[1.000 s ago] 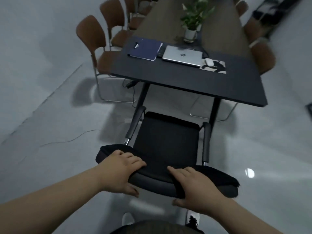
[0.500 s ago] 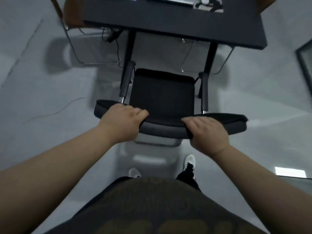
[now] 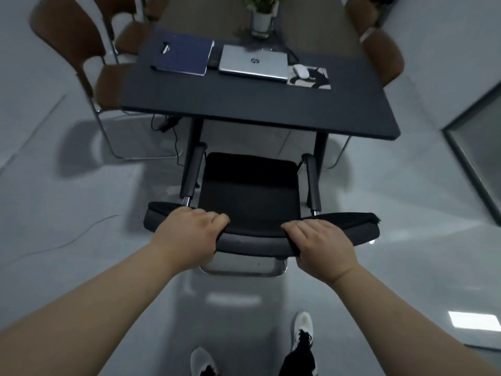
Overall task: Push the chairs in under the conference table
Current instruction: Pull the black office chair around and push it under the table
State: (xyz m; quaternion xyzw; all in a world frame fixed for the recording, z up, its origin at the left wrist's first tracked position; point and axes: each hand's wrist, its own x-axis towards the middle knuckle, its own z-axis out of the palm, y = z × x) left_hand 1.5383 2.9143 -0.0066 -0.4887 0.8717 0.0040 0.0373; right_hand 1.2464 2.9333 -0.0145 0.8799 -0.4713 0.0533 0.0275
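Note:
A black armchair [image 3: 249, 191] faces the near end of the long dark conference table [image 3: 257, 109]. Its seat front and armrest tips reach about level with the table's two black legs, just short of the table edge. My left hand [image 3: 189, 234] grips the top of the chair's backrest on the left. My right hand [image 3: 320, 242] grips the same backrest top on the right. Both arms are stretched forward. The chair's chrome base shows below the backrest.
Brown chairs [image 3: 81, 58] line the table's left side, and more brown chairs [image 3: 385, 58] line the right. On the table lie a blue notebook [image 3: 183, 57], a silver laptop [image 3: 253, 63], a mouse [image 3: 301, 70] and a potted plant [image 3: 261, 17]. A thin cable [image 3: 67, 242] runs across the floor at left. My shoes are at the bottom.
The chair has rolled forward toward the table end while both hands kept their hold on the backrest. The view dipped down, then lifted back up to show the tabletop.

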